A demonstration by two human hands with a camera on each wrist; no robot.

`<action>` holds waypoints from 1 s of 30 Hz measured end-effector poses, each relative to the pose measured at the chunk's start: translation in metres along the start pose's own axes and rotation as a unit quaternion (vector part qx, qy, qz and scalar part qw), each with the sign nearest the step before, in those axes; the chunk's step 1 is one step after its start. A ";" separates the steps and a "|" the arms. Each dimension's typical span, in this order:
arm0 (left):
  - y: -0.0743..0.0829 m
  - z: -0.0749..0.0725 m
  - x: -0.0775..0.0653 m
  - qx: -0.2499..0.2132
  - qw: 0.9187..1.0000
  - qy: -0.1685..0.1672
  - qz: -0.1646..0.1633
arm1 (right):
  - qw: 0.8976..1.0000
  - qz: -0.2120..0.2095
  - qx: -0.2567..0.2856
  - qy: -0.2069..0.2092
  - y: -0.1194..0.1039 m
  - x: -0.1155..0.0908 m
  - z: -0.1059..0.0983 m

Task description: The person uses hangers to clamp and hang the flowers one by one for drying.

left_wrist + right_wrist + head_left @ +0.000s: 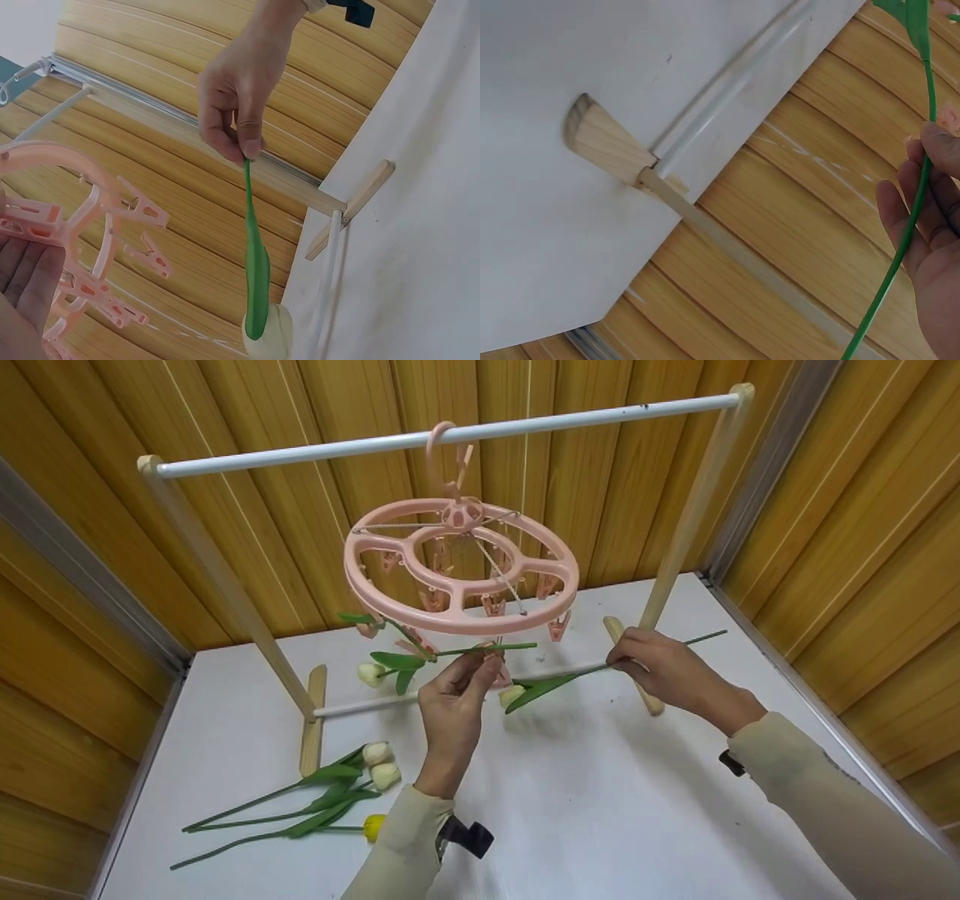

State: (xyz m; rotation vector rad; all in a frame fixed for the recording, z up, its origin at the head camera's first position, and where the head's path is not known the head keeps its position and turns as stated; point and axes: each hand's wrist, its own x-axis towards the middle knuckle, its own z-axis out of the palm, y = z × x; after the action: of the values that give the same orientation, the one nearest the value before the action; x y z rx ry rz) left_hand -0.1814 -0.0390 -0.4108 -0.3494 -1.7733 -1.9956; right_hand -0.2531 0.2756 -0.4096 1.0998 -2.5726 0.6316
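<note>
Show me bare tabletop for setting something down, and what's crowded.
Bare: white tabletop between the left sleeve and right sleeve; smaller patch between the stand's left foot, lying tulips and left table edge. Crowded: below the pink hanger, around the left hand and right hand's tulip.

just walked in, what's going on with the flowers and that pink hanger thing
A person's left hand holds a pink clip on the round pink hanger, which hangs from a white bar. The right hand pinches the stem of a white tulip, its bloom near that clip. A second white tulip is up among the clips. Two more white tulips and a yellow one lie on the table.
</note>
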 end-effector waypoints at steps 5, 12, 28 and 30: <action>0.001 0.001 0.000 0.009 1.000 -0.002 -0.007 | 1.000 -0.024 0.013 0.011 -0.014 0.008 -0.002; 0.003 0.001 0.001 0.021 1.000 -0.008 -0.013 | 0.998 -0.053 0.022 0.022 -0.028 0.015 0.000; 0.008 0.003 0.000 0.010 1.000 -0.015 -0.023 | 0.996 -0.081 0.029 0.027 -0.062 0.032 -0.008; 0.008 0.003 0.000 0.004 1.000 -0.016 -0.016 | 0.996 -0.084 0.028 0.028 -0.065 0.034 -0.009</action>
State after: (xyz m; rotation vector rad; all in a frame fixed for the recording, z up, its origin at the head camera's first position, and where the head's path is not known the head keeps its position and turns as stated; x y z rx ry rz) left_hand -0.1775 -0.0362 -0.4031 -0.3551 -1.8174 -2.0158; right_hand -0.2275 0.2187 -0.3693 1.2807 -2.3980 0.6850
